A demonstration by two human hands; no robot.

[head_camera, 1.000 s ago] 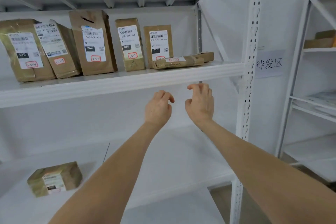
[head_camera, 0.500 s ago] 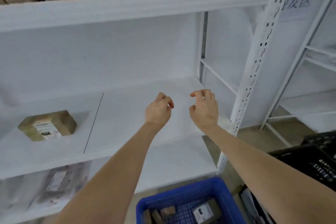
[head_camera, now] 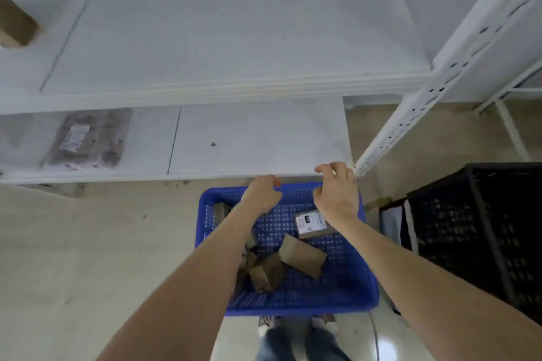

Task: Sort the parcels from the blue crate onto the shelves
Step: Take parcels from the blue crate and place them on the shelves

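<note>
Head view, steeply downward onto blue crate [head_camera: 346, 299], shelves [head_camera: 234, 88] ahead.

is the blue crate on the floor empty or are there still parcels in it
Not empty. The blue crate still holds several brown parcels, one showing a white label. Both hands hang above it, holding nothing.

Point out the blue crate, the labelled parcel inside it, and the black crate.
blue crate [head_camera: 356, 297]: head view, near right rim.
labelled parcel [head_camera: 310, 221]: head view, white label.
black crate [head_camera: 481, 231]: head view, left wall.

Parcel storeroom: white shelving [head_camera: 234, 88], crates [head_camera: 484, 228].
</note>
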